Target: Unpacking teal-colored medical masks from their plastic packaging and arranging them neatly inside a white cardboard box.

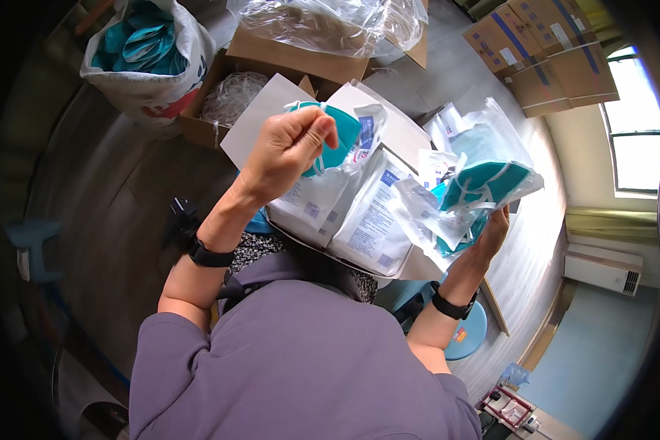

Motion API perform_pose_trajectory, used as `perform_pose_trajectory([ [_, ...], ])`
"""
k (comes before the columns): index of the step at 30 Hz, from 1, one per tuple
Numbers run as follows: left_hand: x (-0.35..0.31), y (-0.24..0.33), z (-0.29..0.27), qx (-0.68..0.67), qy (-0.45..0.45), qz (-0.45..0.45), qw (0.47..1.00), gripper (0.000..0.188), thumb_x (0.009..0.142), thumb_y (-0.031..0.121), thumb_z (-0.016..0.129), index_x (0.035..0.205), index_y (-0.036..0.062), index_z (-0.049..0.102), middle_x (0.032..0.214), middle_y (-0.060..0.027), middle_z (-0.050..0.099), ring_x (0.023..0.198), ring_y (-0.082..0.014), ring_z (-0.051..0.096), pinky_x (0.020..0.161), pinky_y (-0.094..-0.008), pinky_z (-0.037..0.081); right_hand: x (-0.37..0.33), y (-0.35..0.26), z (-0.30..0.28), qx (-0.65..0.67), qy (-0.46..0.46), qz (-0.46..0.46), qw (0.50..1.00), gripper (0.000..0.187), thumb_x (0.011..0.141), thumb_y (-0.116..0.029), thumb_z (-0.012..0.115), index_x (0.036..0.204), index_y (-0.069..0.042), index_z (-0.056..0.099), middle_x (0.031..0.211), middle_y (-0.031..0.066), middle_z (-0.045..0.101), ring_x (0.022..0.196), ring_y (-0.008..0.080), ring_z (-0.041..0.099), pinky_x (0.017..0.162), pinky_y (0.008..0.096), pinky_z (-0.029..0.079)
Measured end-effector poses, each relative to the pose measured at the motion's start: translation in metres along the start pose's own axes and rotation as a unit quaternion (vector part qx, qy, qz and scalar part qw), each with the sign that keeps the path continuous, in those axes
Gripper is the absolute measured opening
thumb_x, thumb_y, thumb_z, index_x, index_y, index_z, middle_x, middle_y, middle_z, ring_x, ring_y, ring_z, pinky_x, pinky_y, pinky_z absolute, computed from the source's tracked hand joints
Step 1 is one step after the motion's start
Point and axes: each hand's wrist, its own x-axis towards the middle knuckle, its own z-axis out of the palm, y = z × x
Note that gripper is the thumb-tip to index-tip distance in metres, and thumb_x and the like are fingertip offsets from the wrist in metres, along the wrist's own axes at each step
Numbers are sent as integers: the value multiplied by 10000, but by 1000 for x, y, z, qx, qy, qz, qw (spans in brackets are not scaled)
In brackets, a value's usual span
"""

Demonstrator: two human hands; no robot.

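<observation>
My left hand (287,150) is closed, raised over the near left side of an open white box (238,128). A teal face mask (339,138) with white straps hangs from its fingers; the exact grip is hidden behind the hand. My right hand (493,229) is wrapped round the lower edge of a clear plastic bag (517,150). Teal masks (489,183) with white straps show in and against that bag. Upright white printed packets (374,213) fill the box between my arms.
At the far left stands a white woven sack (139,92) full of teal masks. Behind the white box is an open brown carton (293,64) with clear plastic film (330,22) over it. Strapped cartons (543,55) stand far right. A blue stool (469,334) is near my right forearm.
</observation>
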Motion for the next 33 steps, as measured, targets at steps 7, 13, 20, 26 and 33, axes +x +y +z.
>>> perform_pose_trajectory([
  [7, 7, 10, 60, 109, -94, 68, 987, 133, 912, 52, 721, 1016, 46, 639, 763, 31, 501, 656, -35, 456, 576, -200, 386, -9, 34, 34, -4, -68, -5, 998, 242, 1024, -169, 578, 1123, 31, 672, 1027, 92, 722, 909, 134, 670, 820, 261, 522],
  [13, 8, -8, 39, -64, 49, 83, 993, 152, 974, -7, 600, 1117, 12, 646, 956, 0, 638, 871, -62, 568, 797, -242, 497, 2, 2, -13, 23, 35, -3, 999, 365, 1018, -252, 519, 1247, 24, 590, 1119, 143, 670, 947, 255, 692, 868, 396, 575],
  [20, 14, -8, 22, -8, -47, 77, 996, 267, 849, 126, 476, 880, -23, 696, 890, -51, 639, 806, -113, 528, 756, -222, 427, -4, -2, -17, -54, 39, -61, 996, 390, 1006, -324, 528, 1179, 17, 604, 1025, 128, 660, 866, 265, 673, 809, 392, 570],
  [26, 11, 3, 70, 98, -97, 47, 989, 172, 904, 177, 732, 971, 18, 730, 866, -15, 703, 697, -65, 515, 642, -221, 417, 18, 19, -5, -44, 28, -94, 994, 292, 969, -225, 581, 1135, 14, 612, 983, 94, 643, 841, 226, 643, 782, 367, 547],
  [33, 2, -16, 92, 119, -37, 106, 987, 132, 873, 78, 759, 901, -12, 666, 749, 0, 596, 677, -45, 472, 588, -223, 394, -3, 19, 10, -174, 48, -113, 977, 198, 927, -110, 643, 1084, 10, 623, 934, 54, 622, 812, 181, 606, 751, 338, 520],
])
